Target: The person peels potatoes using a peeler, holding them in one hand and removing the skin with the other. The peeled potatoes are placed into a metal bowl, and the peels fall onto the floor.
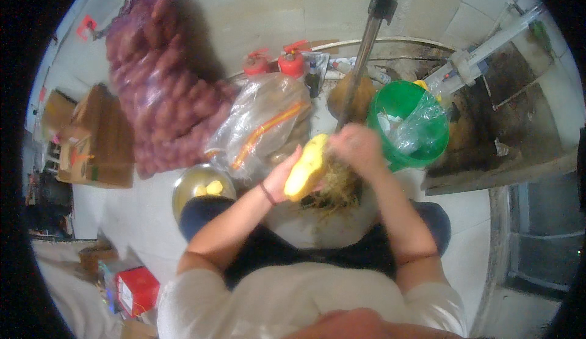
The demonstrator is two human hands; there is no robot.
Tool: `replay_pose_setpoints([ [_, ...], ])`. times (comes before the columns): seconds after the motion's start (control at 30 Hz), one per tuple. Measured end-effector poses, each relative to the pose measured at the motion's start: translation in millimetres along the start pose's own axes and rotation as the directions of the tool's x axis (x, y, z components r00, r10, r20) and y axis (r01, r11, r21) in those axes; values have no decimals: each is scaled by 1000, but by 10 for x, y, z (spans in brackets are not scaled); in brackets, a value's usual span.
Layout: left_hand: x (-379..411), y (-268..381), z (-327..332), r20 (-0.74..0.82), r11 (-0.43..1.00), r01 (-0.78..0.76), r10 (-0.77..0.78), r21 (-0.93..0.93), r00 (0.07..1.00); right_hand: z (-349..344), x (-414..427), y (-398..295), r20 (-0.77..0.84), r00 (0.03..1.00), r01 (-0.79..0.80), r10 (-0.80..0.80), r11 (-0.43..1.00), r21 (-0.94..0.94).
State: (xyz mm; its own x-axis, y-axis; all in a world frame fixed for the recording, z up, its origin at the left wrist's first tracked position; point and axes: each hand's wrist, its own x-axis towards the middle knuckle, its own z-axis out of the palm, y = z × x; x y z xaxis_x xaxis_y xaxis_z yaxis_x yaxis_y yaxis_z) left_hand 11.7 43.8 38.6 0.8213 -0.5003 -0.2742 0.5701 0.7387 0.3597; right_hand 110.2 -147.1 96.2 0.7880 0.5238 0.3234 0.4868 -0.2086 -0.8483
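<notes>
A long yellow peeled potato (pixel 306 168) lies in my left hand (pixel 281 178), its upper end tilted toward my right hand. Blurred by motion, my right hand (pixel 357 146) is closed near that upper end; whether it holds a tool cannot be made out. Beneath both hands is a heap of peelings (pixel 338 190) on the floor. A metal bowl (pixel 179 191) with several yellow peeled pieces (pixel 213 188) stands beside my left knee. Past my left hand sits a translucent plastic sack (pixel 265 119) with an orange stripe.
A large mesh sack of potatoes (pixel 160 87) leans at the back left beside cardboard boxes (pixel 103 142). Red fire extinguishers (pixel 291 64) and a dark bottle (pixel 312 80) stand behind. A green bucket (pixel 412 155) holding plastic waste is right, near an upright metal pole (pixel 364 52). A red box (pixel 139 291) lies lower left.
</notes>
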Motion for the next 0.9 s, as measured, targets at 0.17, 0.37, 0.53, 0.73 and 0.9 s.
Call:
replay_pose_setpoints([
  [0.17,86,8,63,-53,997,-57,55,-43,997,536,-343,-381,196,978,31,-73,978,206],
  [0.37,-6,18,79,196,980,198,-189,-30,962,-48,68,135,-55,993,-99,102,993,62],
  [0.53,-139,47,204,132,978,209,-210,19,969,-359,273,537,-280,958,-163,66,927,-339],
  [0.73,66,3,-89,-2,999,-7,7,-51,1000,238,-195,-268,138,988,-88,72,990,108],
  [0.9,125,-63,-65,-74,1000,-17,17,11,997,509,-349,-215,168,986,-55,10,962,266],
])
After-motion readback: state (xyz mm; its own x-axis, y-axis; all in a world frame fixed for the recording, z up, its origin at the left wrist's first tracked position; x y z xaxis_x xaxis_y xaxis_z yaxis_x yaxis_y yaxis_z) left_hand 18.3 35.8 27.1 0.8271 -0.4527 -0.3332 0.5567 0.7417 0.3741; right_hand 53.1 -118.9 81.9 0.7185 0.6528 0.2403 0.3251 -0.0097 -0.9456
